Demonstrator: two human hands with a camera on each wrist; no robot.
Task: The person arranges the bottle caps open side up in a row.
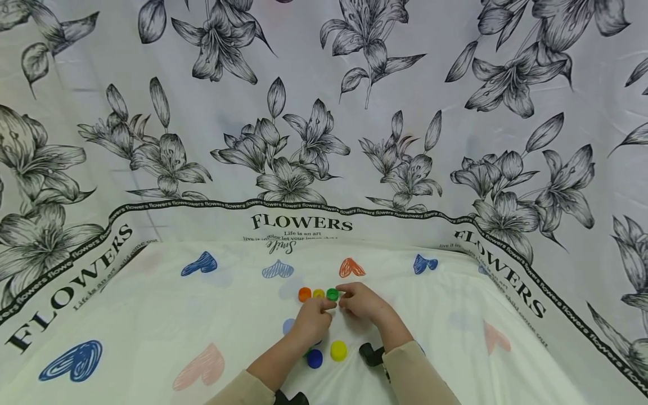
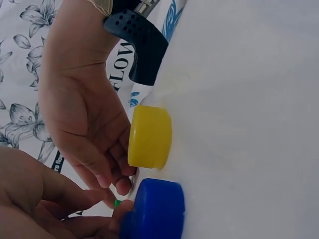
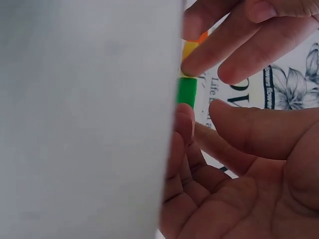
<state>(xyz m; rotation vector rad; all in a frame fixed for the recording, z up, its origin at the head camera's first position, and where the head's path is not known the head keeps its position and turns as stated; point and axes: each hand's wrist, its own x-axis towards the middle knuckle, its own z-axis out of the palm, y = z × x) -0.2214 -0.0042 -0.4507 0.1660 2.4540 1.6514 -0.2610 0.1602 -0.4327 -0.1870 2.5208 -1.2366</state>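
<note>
Three small round caps stand in a row across the cloth: an orange cap (image 1: 304, 294), a yellow cap (image 1: 318, 293) and a green cap (image 1: 332, 294). My right hand (image 1: 365, 302) is at the row's right end, its index fingertip right at the green cap and nothing in its grasp. From the near side my left hand (image 1: 311, 322) reaches in, index finger stretched out just below the green cap. In the right wrist view, left-hand fingers (image 3: 239, 55) overlap the small yellow cap. Nearer me are a larger yellow cap (image 1: 338, 350) and a blue cap (image 1: 314, 359).
More blue and green show beside the blue cap, mostly hidden by my left hand. Black camera mounts (image 1: 372, 355) sit on both wrists. The white cloth (image 1: 243, 326) carries printed hearts, and a flower-printed curtain (image 1: 304, 169) rises behind it.
</note>
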